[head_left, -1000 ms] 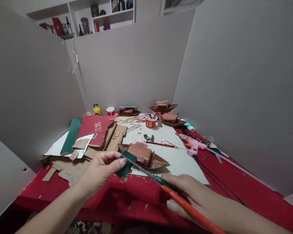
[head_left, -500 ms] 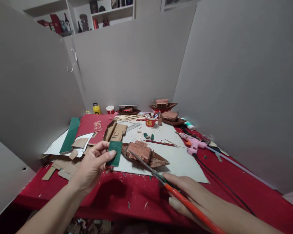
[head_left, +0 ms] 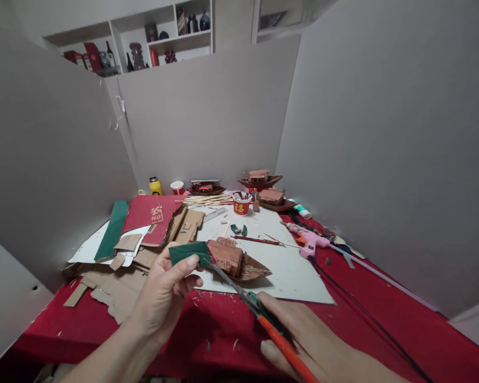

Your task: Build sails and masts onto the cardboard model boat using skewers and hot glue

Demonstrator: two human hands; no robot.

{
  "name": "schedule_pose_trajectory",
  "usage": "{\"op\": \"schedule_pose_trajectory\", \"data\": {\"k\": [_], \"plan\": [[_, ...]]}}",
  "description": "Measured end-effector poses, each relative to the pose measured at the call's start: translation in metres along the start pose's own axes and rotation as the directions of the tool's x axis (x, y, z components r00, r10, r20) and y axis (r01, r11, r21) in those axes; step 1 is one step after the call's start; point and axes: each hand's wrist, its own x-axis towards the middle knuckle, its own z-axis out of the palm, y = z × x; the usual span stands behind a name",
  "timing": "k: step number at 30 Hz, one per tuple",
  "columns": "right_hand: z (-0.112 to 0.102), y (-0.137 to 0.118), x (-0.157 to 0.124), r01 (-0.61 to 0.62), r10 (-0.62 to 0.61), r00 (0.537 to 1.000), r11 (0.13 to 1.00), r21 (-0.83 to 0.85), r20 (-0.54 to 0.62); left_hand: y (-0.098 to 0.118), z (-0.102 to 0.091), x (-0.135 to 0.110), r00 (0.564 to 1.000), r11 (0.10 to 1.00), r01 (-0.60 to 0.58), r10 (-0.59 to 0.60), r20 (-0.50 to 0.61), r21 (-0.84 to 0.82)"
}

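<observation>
My left hand pinches a small green card piece between thumb and fingers. In my right hand is a pair of scissors with a long orange-red handle and some green by the grip. Their blade tips meet the near right edge of the card; whether the blades are parted cannot be told. Just behind lies a brown model boat with a ribbed roof, its left end hidden by the card and hand.
White board covers part of the red tabletop. A pink glue gun with its cord lies right. Cardboard scraps spread left. A red cup, skewers and other model boats stand behind.
My left hand has turned the green card from upright to lying sideways. The scissors' tips have come to the card's edge from over the boat. The view has tilted up slightly.
</observation>
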Motion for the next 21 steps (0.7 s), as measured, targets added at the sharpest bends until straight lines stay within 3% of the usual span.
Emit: {"op": "schedule_pose_trajectory", "data": {"k": [5, 11, 17, 21], "plan": [[0.011, 0.006, 0.003, 0.054, -0.053, 0.998, 0.997, 0.046, -0.023, -0.01, 0.01, -0.008, 0.999, 0.997, 0.035, -0.037, -0.025, -0.071], [0.012, 0.001, 0.001, 0.058, -0.06, 0.998, 0.99, 0.127, 0.011, -0.019, 0.013, -0.014, 0.996, 0.997, -0.004, -0.004, -0.089, -0.083], [0.023, -0.001, -0.003, 0.058, -0.061, 0.997, 0.995, 0.076, 0.041, -0.03, -0.004, -0.027, 0.982, 0.987, -0.121, 0.135, -0.133, 0.107], [0.028, -0.01, -0.005, 0.047, -0.046, 0.998, 0.999, -0.028, 0.037, -0.036, -0.02, -0.043, 0.966, 0.982, -0.097, 0.132, -0.224, 0.161]]}}
